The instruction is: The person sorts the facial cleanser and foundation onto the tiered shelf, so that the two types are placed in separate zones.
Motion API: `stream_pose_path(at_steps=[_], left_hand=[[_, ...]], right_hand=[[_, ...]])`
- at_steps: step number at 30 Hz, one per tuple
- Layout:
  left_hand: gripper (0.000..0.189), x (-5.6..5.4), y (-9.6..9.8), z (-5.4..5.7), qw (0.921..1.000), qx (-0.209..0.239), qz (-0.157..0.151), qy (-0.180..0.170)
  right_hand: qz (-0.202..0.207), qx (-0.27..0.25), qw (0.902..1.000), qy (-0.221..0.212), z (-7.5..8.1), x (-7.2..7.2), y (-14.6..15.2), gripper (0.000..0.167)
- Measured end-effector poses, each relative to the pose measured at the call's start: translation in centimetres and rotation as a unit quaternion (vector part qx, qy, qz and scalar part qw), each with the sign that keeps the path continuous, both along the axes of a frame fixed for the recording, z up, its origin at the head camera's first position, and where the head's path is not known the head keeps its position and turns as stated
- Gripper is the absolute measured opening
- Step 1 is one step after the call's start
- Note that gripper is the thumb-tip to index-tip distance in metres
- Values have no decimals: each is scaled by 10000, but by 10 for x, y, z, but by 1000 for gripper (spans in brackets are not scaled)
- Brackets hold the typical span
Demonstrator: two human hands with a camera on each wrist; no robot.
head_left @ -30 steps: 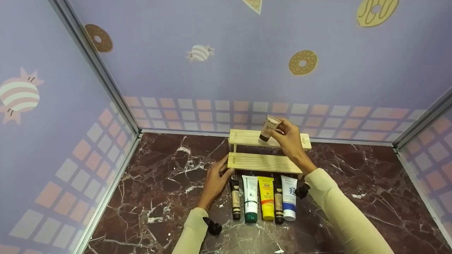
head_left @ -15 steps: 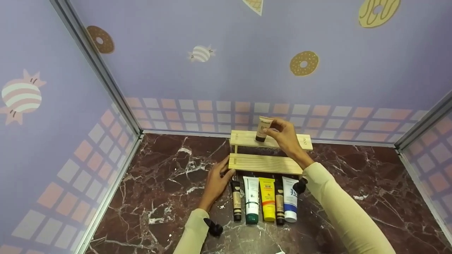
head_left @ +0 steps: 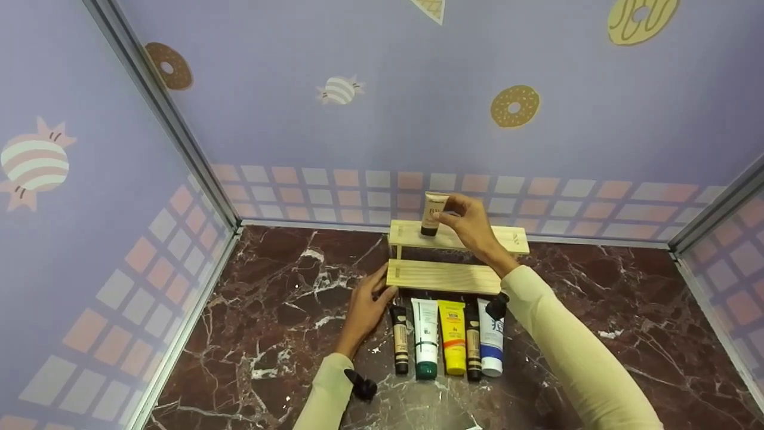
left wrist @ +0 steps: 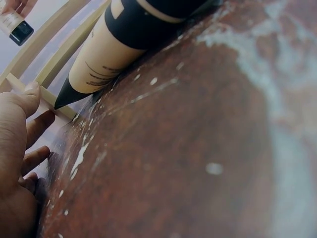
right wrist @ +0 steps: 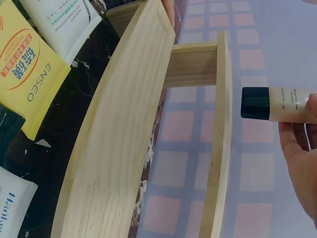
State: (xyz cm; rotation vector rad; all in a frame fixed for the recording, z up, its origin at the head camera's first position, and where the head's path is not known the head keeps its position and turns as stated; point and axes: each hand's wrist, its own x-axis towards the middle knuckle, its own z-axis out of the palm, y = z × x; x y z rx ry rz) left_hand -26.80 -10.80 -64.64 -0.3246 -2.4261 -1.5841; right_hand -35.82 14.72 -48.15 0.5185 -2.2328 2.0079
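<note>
My right hand [head_left: 476, 224] pinches a small beige BB cream tube [head_left: 435, 209] with a black cap, held cap down. In the right wrist view a gap shows between the tube's cap [right wrist: 255, 103] and the upper step [right wrist: 224, 124]. My left hand [head_left: 365, 307] touches the left end of the two-step wooden rack [head_left: 444, 276], thumb [left wrist: 30, 96] and fingers extended. In front of the rack lie a black-and-beige tube [head_left: 400, 340], a white tube with green cap [head_left: 425, 337], a yellow tube [head_left: 453, 337], another black-and-beige tube [head_left: 473, 343] and a white-and-blue tube [head_left: 492, 346].
The rack stands on a dark red marbled tabletop [head_left: 286, 334], close to the back wall [head_left: 334, 137]. A side wall [head_left: 77, 239] rises at the left and another [head_left: 737, 251] at the right. The right sleeve [head_left: 567, 334] passes beside the white-and-blue tube.
My right hand has carried the BB cream tube leftward along the upper step, and the tube has gone from tilted to nearly upright. The left hand has stayed at the rack's end.
</note>
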Motion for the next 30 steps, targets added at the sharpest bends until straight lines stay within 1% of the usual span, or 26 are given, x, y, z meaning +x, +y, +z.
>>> stream_pose_path(at_steps=[4,9,13,17,21,30], left_hand=[[66,0,0,1,10000,-10,16,-29],[65,0,1,0,9998,-48,-19,176],[65,1,1,-1,9996,-112,-22,264],[65,1,0,-2,9995,-107,-80,295],[66,0,0,-2,9994,-79,-149,313],[64,-1,0,-3,9995,-100,3,287]], right_hand=[[32,19,10000,-22,-1,-2,-4,22],[56,-70,9999,-84,-2,-3,-9,23],[113,-52,9997,-192,-2,-3,-12,29],[101,50,9998,-144,-6,-3,-13,28],[70,12,9999,-74,-8,-3,-15,27],[145,43,9999,27,-13,-4,-15,32]])
